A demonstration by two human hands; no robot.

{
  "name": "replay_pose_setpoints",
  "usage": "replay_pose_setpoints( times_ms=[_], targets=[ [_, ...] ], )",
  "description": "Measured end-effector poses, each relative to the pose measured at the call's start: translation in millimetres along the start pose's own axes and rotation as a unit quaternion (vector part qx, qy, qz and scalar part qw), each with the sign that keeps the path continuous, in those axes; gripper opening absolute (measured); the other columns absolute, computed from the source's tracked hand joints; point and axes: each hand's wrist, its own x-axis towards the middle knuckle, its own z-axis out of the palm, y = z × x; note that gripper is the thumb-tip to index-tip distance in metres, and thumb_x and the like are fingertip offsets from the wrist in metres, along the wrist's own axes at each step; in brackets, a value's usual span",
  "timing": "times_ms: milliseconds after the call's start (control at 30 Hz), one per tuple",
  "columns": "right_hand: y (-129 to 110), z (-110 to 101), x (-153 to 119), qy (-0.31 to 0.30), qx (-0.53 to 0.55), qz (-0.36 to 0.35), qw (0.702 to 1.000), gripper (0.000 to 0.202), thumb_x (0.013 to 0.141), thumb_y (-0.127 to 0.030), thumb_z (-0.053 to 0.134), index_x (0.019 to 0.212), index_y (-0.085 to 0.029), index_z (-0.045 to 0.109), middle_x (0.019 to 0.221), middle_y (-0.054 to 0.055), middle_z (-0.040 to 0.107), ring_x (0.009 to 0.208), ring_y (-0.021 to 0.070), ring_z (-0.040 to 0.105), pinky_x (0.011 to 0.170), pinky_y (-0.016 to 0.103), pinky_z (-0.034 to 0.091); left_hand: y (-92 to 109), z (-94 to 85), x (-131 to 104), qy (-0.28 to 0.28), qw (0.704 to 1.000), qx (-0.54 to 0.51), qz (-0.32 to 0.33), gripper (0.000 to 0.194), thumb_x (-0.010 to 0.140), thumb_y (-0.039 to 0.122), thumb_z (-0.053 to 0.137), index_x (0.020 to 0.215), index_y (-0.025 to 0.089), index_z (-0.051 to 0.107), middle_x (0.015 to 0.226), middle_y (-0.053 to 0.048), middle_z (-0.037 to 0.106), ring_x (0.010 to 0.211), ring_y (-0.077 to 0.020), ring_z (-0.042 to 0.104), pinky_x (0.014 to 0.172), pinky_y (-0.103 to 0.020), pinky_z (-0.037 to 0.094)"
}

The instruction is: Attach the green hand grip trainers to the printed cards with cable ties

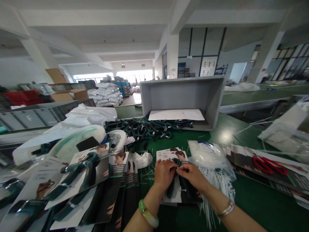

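My left hand point(164, 172) and my right hand point(191, 174) meet over a dark green hand grip tool point(171, 188) that lies on a printed card point(160, 156). The fingers of both hands are pinched together near the top of the tool, close to each other. What the fingertips hold is too small to make out. A short white tie end point(181, 190) shows across the card below my hands. Just right of my right hand, white cable ties point(217, 183) spill from a clear plastic bag point(207, 153).
Carded green tools point(89, 170) are piled at the left. Behind my hands, loose tools point(145, 129) lie before a grey crate point(182, 93) on its side. Red-handled scissors point(270, 165) rest on stacked cards point(287, 183) at the right. A white bowl point(116, 140) holds small metal parts.
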Motion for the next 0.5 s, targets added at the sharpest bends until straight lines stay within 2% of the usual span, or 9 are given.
replay_pose_setpoints(
  times_ms=[167, 267, 367, 500],
  targets=[
    [-3, -1, 8, -0.007, 0.0, 0.016, 1.0, 0.016, 0.066, -0.029, 0.058, 0.058, -0.016, 0.059, 0.05, -0.003, 0.051, 0.052, 0.0121, 0.046, 0.052, 0.024, 0.033, -3, -9.2, -3, -0.038, 0.989, -0.143, 0.018, 0.03, 0.076, 0.017, 0.052, 0.103, 0.023, 0.063, 0.096, -0.001, 0.069, 0.089, -0.0149, 0.061, 0.084, -0.028, 0.044],
    [-4, 0, 8, 0.001, -0.002, 0.006, 1.0, 0.013, 0.063, -0.025, 0.057, 0.053, -0.016, 0.056, 0.049, -0.003, 0.049, 0.051, 0.0128, 0.046, 0.052, 0.025, 0.034, -2, -12.0, -5, -0.042, 0.989, -0.141, 0.022, 0.02, 0.077, 0.025, 0.056, 0.094, 0.024, 0.066, 0.091, 0.0, 0.069, 0.086, -0.0153, 0.061, 0.082, -0.027, 0.045],
    [-1, 4, 3, 0.033, -0.005, -0.01, 0.999, 0.013, 0.066, -0.029, 0.057, 0.062, -0.017, 0.059, 0.052, -0.003, 0.049, 0.053, 0.0137, 0.046, 0.053, 0.026, 0.035, -3, -5.0, -6, -0.002, 0.993, -0.117, 0.015, 0.014, 0.079, 0.023, 0.053, 0.081, 0.022, 0.067, 0.083, -0.001, 0.068, 0.08, -0.0148, 0.06, 0.078, -0.028, 0.046],
    [7, 10, -6, 0.135, 0.016, -0.103, 0.985, 0.017, 0.072, -0.029, 0.056, 0.084, -0.02, 0.063, 0.071, 0.001, 0.058, 0.065, 0.0157, 0.052, 0.059, 0.027, 0.042, -2, 4.9, -4, 0.092, 0.99, -0.092, 0.049, 0.01, 0.077, 0.019, 0.058, 0.077, 0.021, 0.067, 0.101, -0.005, 0.058, 0.098, -0.0175, 0.053, 0.086, -0.032, 0.042]
  ],
)
